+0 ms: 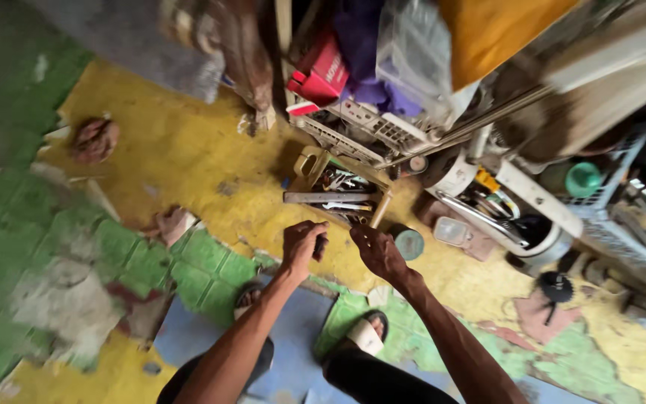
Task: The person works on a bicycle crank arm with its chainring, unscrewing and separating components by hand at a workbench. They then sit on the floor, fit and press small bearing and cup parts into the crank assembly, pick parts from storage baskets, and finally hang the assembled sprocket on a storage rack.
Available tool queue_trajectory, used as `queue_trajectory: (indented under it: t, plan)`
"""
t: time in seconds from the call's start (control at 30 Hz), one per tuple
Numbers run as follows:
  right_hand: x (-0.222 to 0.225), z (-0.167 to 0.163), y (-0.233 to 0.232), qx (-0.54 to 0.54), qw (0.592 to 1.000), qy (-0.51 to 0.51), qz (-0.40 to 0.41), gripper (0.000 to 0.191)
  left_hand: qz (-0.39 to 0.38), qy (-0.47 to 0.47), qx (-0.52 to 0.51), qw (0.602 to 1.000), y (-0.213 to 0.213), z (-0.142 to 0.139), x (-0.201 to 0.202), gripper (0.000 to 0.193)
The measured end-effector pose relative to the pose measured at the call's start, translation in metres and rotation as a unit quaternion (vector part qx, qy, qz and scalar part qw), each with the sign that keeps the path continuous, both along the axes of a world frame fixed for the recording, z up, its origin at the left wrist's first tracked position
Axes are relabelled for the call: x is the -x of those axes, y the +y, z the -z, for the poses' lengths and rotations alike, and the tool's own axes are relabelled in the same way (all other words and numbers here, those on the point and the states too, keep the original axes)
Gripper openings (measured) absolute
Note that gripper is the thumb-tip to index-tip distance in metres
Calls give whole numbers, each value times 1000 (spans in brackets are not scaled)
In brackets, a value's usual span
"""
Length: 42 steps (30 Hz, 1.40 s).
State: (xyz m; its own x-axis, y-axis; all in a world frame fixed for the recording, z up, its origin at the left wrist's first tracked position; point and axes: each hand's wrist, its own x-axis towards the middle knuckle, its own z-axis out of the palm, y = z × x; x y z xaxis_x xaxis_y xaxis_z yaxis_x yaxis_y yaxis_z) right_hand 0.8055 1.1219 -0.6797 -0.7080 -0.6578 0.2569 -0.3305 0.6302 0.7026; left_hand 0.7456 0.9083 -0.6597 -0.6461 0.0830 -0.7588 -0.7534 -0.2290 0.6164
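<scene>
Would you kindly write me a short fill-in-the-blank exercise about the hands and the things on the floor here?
1. The left hand is closed around a small ____ object.
2. The right hand is ____, fingers spread, holding nothing.
3. Just beyond both hands stands a wooden toolbox filled with ____.
4. The sandal on the person's foot is ____ in colour.

Missing words: dark; open; tools; white
</scene>
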Motion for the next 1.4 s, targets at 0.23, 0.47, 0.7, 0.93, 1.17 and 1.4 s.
queue_trajectory:
  t: [0.23,0.47,0.7,0.93,1.17,1.4]
  plan:
    - [55,99,-1,131,990,37,25,30,39,68,54,995,-12,92,65,24]
    - [104,126,-40,624,692,-308,190,28,87,6,28,996,-11,131,133,31]
    - [135,122,-45,626,744,-200,122,33,113,64,-3,992,-9,120,181,36]
    - [232,136,-30,543,794,-173,213,50,79,108,9,991,-42,140,185,37]
    - [258,161,-13,692,674,-54,252,18,100,61,14,993,-78,179,194,39]
    - [178,155,-128,769,629,-115,-2,27,157,17,-83,984,-89,207,211,40]
